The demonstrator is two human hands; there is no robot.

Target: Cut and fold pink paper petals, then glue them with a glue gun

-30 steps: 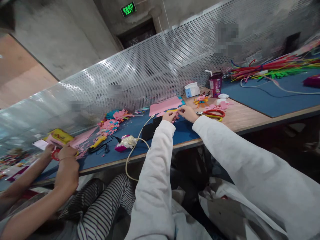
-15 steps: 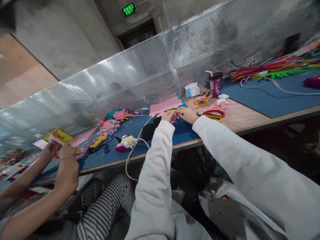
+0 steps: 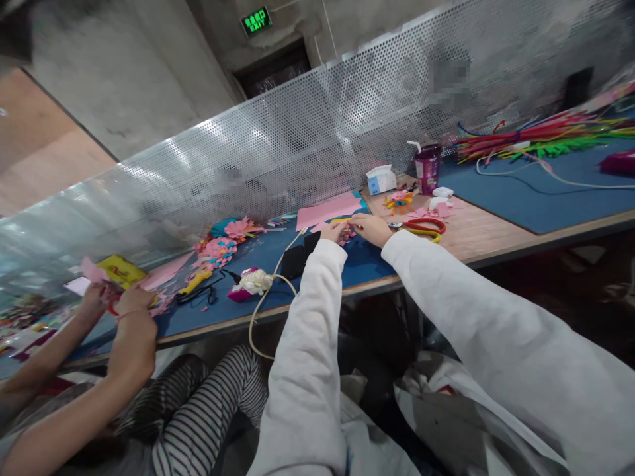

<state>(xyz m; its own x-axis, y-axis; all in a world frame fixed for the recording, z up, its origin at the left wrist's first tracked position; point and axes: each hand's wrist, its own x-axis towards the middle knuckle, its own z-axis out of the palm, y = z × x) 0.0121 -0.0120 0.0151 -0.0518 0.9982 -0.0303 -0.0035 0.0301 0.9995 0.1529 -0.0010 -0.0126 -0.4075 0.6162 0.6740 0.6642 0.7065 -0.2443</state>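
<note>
Left hand [image 3: 333, 231] and right hand [image 3: 373, 229] nearly meet above the blue tabletop [image 3: 366, 266]. Small pink paper [image 3: 352, 233] sits at the fingertips, between the hands. Fingers bent inward on both; too small to tell if clamped on it. Scissors [image 3: 427, 229] just beside right hand, pink sheet [image 3: 325, 211] beyond.

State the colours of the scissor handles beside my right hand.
The handles are red and yellow, clearest in head view.
</note>
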